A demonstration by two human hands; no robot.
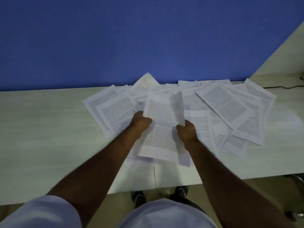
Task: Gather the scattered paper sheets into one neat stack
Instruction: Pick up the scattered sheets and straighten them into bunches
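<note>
Nearest to the camera: white short sleeves (pixel 49 211) and a white shirt front, two bare forearms reaching forward over the pale table (pixel 41 129). Below the table edge, dark shoes (pixel 138 197) on the floor.

Left hand (pixel 140 123) closed around the left edge of a held bundle of sheets (pixel 162 129), fingers curled under the paper. Right hand (pixel 186 131) closed on the right edge of the same bundle, thumb side up. Bundle lifted a little above the table, blurred, top part bent upward, one sheet at the right side slipping out of line. Not possible to count the sheets in it.

Under and around the bundle, more printed sheets flat on the table. To the left, a small overlapping group (pixel 108 109) lying at an angle. To the right, a bigger loose spread (pixel 230 109), sheets crossing one another in different directions, some reaching near the right part of the table. Further back, several sheets (pixel 146 81) leaning against the blue wall (pixel 115 38), one corner standing up.

At far right, a thin black cable (pixel 279 87) along the back of the table, beside a pale side panel (pixel 283 51).
</note>
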